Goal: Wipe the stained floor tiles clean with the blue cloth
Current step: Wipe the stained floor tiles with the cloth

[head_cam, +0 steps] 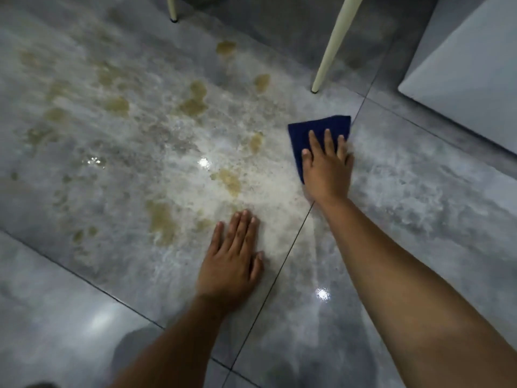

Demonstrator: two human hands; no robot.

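Observation:
The grey glossy floor tiles (117,152) carry several yellow-brown stains, such as one stain (228,180) near the middle, in a whitish wet smear. A folded blue cloth (307,135) lies flat on the floor at the right edge of the stained tile. My right hand (326,166) presses flat on the cloth, fingers spread, covering its near corner. My left hand (232,261) rests palm-down on the bare tile nearer to me, fingers together, holding nothing.
Two cream furniture legs stand on the floor, one leg (333,46) just beyond the cloth and another leg (172,8) at the top left. A pale white panel (464,77) fills the top right. Dark grout lines (285,253) cross between the tiles.

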